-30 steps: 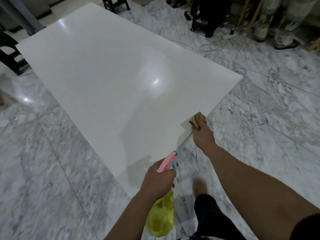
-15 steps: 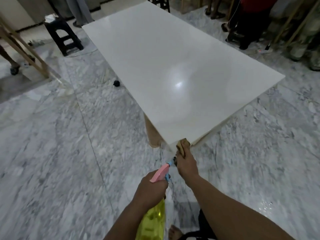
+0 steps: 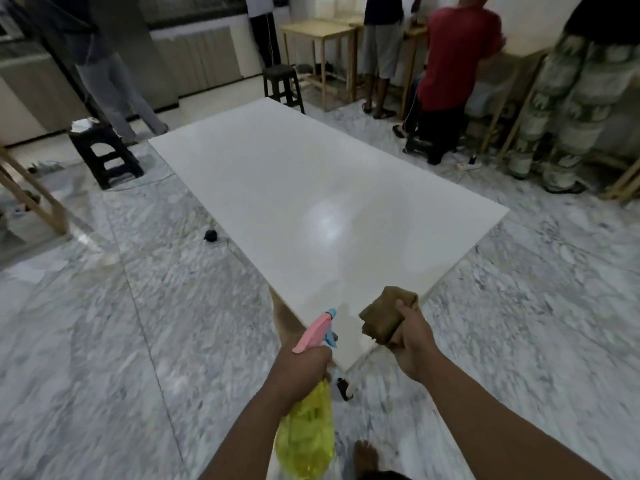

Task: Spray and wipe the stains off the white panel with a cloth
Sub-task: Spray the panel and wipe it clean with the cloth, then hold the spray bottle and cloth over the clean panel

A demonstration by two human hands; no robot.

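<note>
The left hand point(image 3: 301, 370) is wrapped tight around a yellow spray bottle point(image 3: 306, 434); its pink nozzle points away at the white panel point(image 3: 311, 202). The right hand point(image 3: 412, 341) squeezes a brown cloth point(image 3: 382, 318) just over the panel's near corner. The long panel stretches away, with bare marble floor point(image 3: 104, 341) on both sides.

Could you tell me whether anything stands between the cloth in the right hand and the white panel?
Nothing visible does. The right hand holds the brown cloth just above the near corner of the white panel, whose surface is bare. The spray bottle in the left hand sits off to the side, not between them.
</note>
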